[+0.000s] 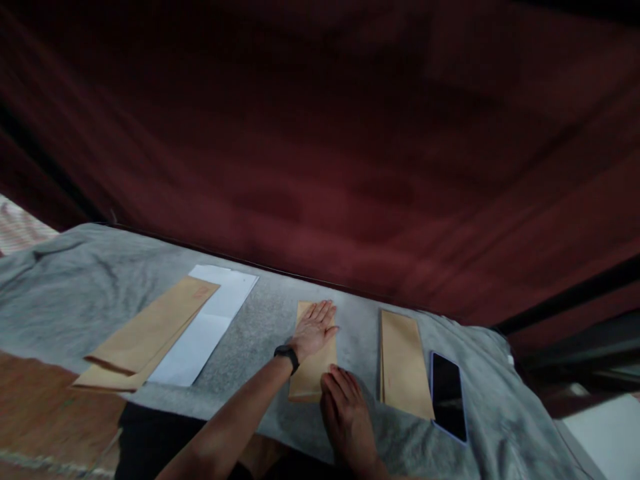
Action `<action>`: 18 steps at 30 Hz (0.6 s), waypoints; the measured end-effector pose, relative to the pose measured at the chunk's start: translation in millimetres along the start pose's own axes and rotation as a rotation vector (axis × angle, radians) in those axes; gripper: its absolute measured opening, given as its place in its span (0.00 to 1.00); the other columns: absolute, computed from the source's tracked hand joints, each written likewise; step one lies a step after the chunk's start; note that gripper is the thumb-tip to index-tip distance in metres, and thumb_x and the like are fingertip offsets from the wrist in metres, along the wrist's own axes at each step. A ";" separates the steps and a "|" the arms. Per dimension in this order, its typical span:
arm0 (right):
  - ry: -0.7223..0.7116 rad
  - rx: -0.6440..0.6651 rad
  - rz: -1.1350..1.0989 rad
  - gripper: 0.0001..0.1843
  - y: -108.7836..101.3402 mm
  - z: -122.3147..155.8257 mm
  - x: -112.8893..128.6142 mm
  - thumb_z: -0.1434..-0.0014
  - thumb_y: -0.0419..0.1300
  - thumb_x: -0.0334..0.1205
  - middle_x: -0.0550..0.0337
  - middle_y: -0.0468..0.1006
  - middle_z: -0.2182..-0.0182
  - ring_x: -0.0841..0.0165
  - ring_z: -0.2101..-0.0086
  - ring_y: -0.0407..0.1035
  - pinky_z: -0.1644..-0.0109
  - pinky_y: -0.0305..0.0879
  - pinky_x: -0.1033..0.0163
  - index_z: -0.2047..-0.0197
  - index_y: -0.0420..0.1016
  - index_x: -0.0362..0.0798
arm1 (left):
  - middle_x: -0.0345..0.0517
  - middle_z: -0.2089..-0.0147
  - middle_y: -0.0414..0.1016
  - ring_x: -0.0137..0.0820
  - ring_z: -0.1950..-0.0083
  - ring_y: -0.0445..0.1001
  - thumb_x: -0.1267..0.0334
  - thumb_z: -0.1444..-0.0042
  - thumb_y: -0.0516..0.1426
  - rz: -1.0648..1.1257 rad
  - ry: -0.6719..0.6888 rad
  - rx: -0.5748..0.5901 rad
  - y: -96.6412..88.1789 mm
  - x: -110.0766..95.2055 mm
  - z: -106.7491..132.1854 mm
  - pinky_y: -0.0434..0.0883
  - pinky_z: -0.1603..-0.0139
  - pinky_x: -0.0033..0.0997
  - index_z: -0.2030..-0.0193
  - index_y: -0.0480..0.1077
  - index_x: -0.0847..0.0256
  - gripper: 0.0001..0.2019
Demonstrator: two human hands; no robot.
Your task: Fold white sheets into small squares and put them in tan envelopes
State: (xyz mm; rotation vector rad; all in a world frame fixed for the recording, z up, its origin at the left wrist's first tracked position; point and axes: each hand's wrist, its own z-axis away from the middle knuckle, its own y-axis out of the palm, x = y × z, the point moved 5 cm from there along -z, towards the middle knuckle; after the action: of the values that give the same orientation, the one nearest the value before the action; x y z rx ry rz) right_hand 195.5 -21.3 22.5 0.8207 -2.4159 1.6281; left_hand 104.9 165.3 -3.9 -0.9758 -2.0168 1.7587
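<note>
A brown paper envelope lies lengthwise on the grey cloth in front of me. My left hand rests flat on its upper part, fingers stretched out, with a dark band on the wrist. At the envelope's lower right edge is my right hand, its fingers extended close together and the fingertips touching the paper. Neither hand grips anything. The hands cover part of the envelope's middle and right side.
Left, larger brown envelopes overlap white paper sheets. On the right lie more brown envelopes, touching or nearly touching a phone with a purple case. Grey cloth covers the surface; a dark red curtain hangs behind.
</note>
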 end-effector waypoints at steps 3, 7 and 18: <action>0.009 0.019 0.005 0.19 -0.4 -1.7 1.3 0.31 0.51 0.33 0.54 0.76 0.43 0.62 0.41 0.69 0.36 0.68 0.51 0.40 0.71 0.52 | 0.51 0.24 0.53 0.38 0.24 0.49 0.47 0.29 0.40 0.002 0.030 0.006 1.2 -4.2 9.1 0.45 0.25 0.46 0.26 0.52 0.60 0.31; 0.039 0.040 0.006 0.19 2.3 -1.0 -0.4 0.32 0.52 0.34 0.54 0.75 0.42 0.62 0.41 0.68 0.34 0.66 0.49 0.40 0.71 0.51 | 0.49 0.25 0.55 0.36 0.24 0.50 0.49 0.28 0.39 0.009 0.058 0.016 1.5 -9.6 23.3 0.45 0.25 0.43 0.25 0.51 0.60 0.30; 0.196 -0.061 -0.212 0.19 11.5 6.2 -26.4 0.31 0.48 0.35 0.55 0.78 0.45 0.63 0.44 0.72 0.38 0.70 0.51 0.43 0.74 0.53 | 0.48 0.24 0.53 0.33 0.23 0.49 0.50 0.27 0.40 0.040 0.145 0.066 -5.2 -29.5 69.7 0.45 0.24 0.42 0.25 0.51 0.60 0.28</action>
State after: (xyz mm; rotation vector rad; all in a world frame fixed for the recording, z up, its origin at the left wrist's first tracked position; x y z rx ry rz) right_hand 213.4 -13.8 0.4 0.8333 -2.1540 1.4739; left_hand 81.7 93.2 -7.5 -1.0956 -1.8521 1.7101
